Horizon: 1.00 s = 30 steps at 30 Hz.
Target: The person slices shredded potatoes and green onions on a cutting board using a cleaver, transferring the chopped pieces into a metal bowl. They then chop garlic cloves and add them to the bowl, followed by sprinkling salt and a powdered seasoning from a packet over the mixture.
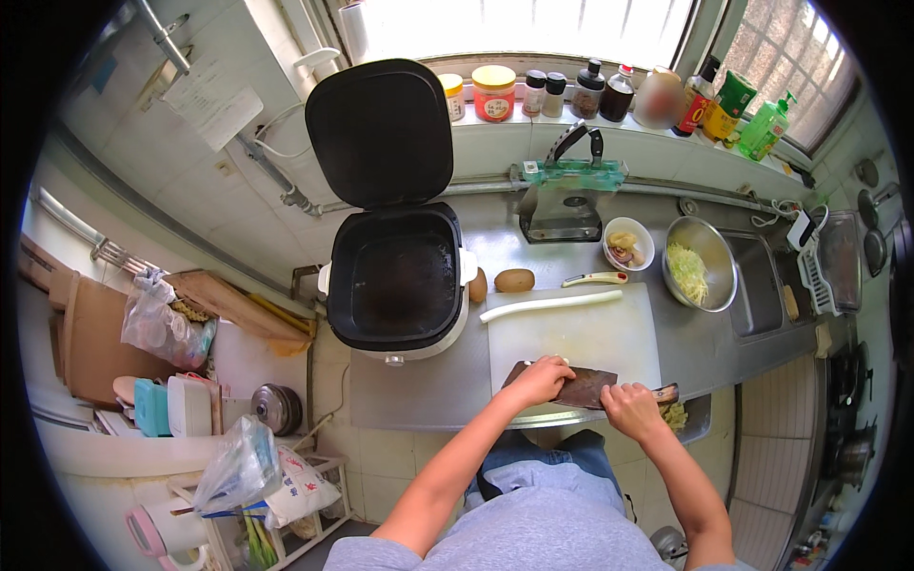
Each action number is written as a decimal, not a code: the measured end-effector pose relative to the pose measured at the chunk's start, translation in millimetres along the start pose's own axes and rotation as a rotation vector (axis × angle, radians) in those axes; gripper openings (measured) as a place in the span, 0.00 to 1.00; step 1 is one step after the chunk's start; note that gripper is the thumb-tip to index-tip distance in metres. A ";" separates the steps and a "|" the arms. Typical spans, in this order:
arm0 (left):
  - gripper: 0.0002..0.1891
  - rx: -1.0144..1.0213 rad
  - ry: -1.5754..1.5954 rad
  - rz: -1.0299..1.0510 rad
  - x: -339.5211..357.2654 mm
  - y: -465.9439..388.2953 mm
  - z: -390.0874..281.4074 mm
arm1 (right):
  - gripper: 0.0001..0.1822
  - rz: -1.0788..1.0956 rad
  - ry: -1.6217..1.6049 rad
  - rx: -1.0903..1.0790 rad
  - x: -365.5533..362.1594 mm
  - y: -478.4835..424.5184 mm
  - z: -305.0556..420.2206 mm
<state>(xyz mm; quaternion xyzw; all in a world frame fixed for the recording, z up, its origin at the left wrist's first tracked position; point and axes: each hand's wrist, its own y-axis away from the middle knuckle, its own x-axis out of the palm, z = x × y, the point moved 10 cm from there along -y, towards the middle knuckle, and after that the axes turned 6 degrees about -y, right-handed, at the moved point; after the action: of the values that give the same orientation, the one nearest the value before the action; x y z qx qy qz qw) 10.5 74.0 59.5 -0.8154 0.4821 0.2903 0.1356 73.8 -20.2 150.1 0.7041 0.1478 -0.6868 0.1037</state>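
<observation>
My right hand [632,410] is closed around a cleaver [585,387] where its blade meets the wooden handle. The blade lies across the front of a white cutting board [571,335]. My left hand [540,380] rests at the blade's left part, fingers bent; small pale pieces show beside it, and whether it grips anything is hidden. A long white stalk, perhaps scallion [551,307], lies along the board's far edge. Behind the board are a peeler [595,279] and brown oval potatoes or kiwis [514,280].
An open electric pan [396,278] stands left of the board. A white bowl of ginger and cut pieces [628,244], a steel bowl of shredded vegetable [700,264] and a sink [753,285] are to the right. A knife block [564,207] stands behind; condiment bottles line the sill.
</observation>
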 end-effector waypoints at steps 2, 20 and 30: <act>0.16 -0.027 -0.023 -0.019 10.9 -6.1 19.5 | 0.04 0.018 -0.007 -0.018 -0.6 -4.2 1.9; 0.18 -0.126 -0.013 -0.044 2.1 8.2 78.2 | 0.09 0.000 0.054 -0.065 -9.8 11.7 6.2; 0.13 -0.332 0.000 -0.261 -24.1 38.6 123.4 | 0.09 -0.049 -0.053 0.120 -16.6 59.0 -16.6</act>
<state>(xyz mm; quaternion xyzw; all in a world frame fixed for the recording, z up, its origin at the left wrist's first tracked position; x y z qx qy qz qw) -74.0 133.6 -21.8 -0.8821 0.3178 0.3458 0.0360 109.8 -70.6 163.9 0.6868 0.1206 -0.7152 0.0483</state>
